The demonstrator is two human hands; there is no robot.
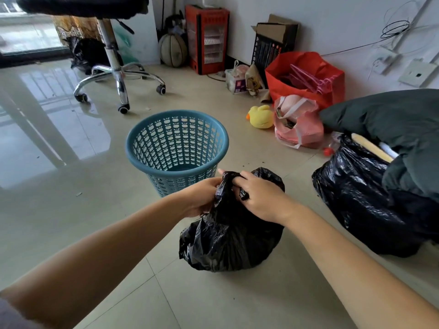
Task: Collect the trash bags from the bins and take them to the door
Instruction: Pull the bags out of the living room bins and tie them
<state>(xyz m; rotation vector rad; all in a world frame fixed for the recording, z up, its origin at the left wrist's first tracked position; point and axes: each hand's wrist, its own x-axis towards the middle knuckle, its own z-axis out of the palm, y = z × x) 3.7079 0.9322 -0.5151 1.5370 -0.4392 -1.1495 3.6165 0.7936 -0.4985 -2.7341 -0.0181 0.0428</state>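
Observation:
A small black trash bag (228, 241) stands on the tiled floor in front of me. My left hand (198, 197) and my right hand (260, 198) both grip its gathered top, fingers curled into the plastic. Just behind the bag stands a blue perforated bin (177, 148) with nothing visible inside. A larger black trash bag (363, 203) sits on the floor to the right, open at the top, with a rolled paper sticking out. Another black bag (85, 53) lies far back on the left, behind the chair.
An office chair (114, 74) on castors stands at the back left. Along the right wall are a red heater (206, 39), a red bag of hangers (306, 77), a pink bag (297, 124), a yellow plush duck (261, 116) and a dark cushion (392, 115).

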